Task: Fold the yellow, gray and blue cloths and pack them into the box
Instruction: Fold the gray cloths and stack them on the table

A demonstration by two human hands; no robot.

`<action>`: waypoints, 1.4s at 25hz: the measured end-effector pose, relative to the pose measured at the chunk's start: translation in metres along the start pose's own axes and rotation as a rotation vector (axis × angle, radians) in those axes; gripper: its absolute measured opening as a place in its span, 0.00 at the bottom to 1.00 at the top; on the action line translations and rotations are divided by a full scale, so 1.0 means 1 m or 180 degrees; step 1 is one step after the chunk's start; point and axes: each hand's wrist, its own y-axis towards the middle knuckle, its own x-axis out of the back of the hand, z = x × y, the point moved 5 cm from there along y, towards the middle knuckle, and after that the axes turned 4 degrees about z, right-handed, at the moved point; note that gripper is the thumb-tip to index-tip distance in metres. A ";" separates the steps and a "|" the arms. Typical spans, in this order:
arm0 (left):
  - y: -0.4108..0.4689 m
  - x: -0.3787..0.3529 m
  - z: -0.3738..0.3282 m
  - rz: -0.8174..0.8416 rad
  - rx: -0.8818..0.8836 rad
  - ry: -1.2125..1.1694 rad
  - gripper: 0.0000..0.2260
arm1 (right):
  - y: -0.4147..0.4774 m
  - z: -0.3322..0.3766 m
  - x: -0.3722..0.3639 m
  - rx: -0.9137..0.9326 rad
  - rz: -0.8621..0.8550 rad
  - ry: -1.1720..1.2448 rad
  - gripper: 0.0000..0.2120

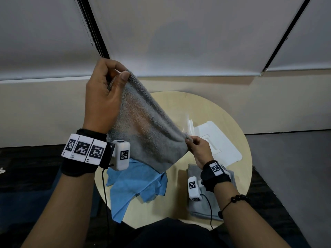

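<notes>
A gray cloth (pixel 145 129) hangs stretched in the air above the round table. My left hand (pixel 103 93) is raised high and pinches its upper corner. Lower and to the right, my right hand (pixel 198 149) pinches the opposite corner. A crumpled blue cloth (pixel 136 185) lies on the table's near left side, partly draped over the edge. A second gray cloth (pixel 206 208), folded flat, lies on the near right under my right wrist. The clear box (pixel 187 122) is mostly hidden behind the held cloth; its white lid (pixel 220 140) lies beside it. I see no yellow cloth.
The small round wooden table (pixel 179 176) stands close to a beige wall, with dark floor around it. Both wrists carry black bands with marker tags and white sensor units with trailing cables.
</notes>
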 end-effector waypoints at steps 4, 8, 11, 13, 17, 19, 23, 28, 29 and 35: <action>0.003 -0.001 -0.002 -0.0006 -0.0039 -0.0002 0.03 | 0.002 0.002 0.002 0.0027 -0.0094 -0.0531 0.07; 0.002 0.002 0.004 0.0050 0.0086 0.0151 0.07 | 0.001 0.004 0.005 0.0118 -0.0243 -0.0871 0.08; 0.001 0.005 0.014 0.0058 0.0214 0.0478 0.08 | 0.001 0.014 0.011 0.0353 -0.0279 -0.1257 0.08; 0.002 0.009 0.022 -0.0012 0.0324 0.0705 0.09 | -0.001 0.016 0.014 0.0431 -0.0104 -0.1434 0.06; 0.002 0.010 0.040 -0.0157 0.0462 0.0831 0.08 | -0.003 0.006 0.015 0.0234 0.0151 -0.0837 0.05; -0.002 0.003 0.055 -0.0100 0.0680 0.0938 0.09 | -0.004 0.002 0.013 0.0117 0.0090 -0.0640 0.03; -0.026 -0.010 0.108 0.0037 0.1632 0.1508 0.09 | -0.010 -0.003 0.009 -0.0200 0.0125 -0.0910 0.08; -0.081 -0.062 0.130 0.0699 0.1957 0.1311 0.08 | -0.024 0.003 -0.029 -0.0831 0.0910 -0.0471 0.13; -0.094 -0.079 0.123 0.0937 0.1867 0.1168 0.07 | -0.027 0.007 -0.040 -0.0886 0.1053 -0.0337 0.13; -0.135 -0.134 0.104 0.1624 0.1575 0.0874 0.03 | -0.030 0.026 -0.063 -0.0915 0.1270 0.0144 0.11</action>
